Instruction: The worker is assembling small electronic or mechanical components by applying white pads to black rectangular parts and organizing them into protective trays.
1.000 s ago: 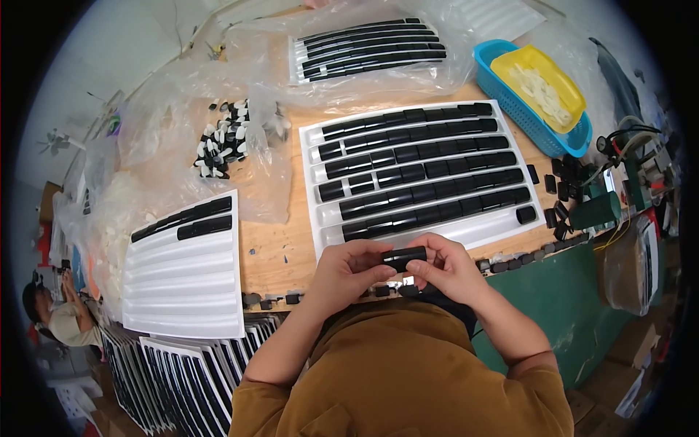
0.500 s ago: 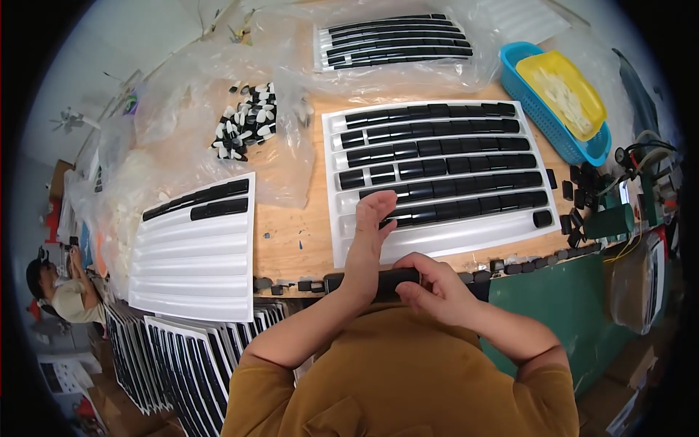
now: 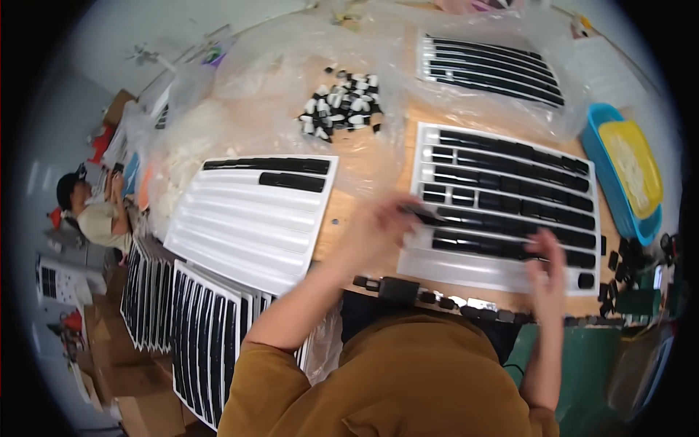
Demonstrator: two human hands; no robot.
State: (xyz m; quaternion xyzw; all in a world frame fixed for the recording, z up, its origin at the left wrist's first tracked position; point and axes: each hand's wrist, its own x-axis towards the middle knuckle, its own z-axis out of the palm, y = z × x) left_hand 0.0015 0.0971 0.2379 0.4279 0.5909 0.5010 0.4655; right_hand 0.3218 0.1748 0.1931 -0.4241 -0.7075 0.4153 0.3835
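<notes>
Left hand: My left hand [image 3: 386, 227] is blurred, but its fingertips appear to pinch a black piece [image 3: 424, 213].
Piece position: Over the left end of a groove in the near white tray [image 3: 480, 274], next to the row already lying there; contact with the groove cannot be determined.
Right hand: My right hand [image 3: 547, 273] is loose, fingers apart, above the tray's right half; I see nothing in its grasp.
Tray rows: Six grooves carry black pieces end to end; the nearest groove has one lone piece [image 3: 585, 280] at its right end.
Second tray: Another white tray [image 3: 240, 226] to the left, two grooves partly filled, the others bare.
Table edge: A black block [image 3: 398, 290] sits below the near tray, among small dark bits.
Handling, left: In my judgement, hold the glossy piece by its edges, level and in line with the groove, lest it smear or tip.
Handling, right: Best kept light; pressing down could shift seated pieces.
Check: A sound row should lie flat, square and unlapped.
</notes>
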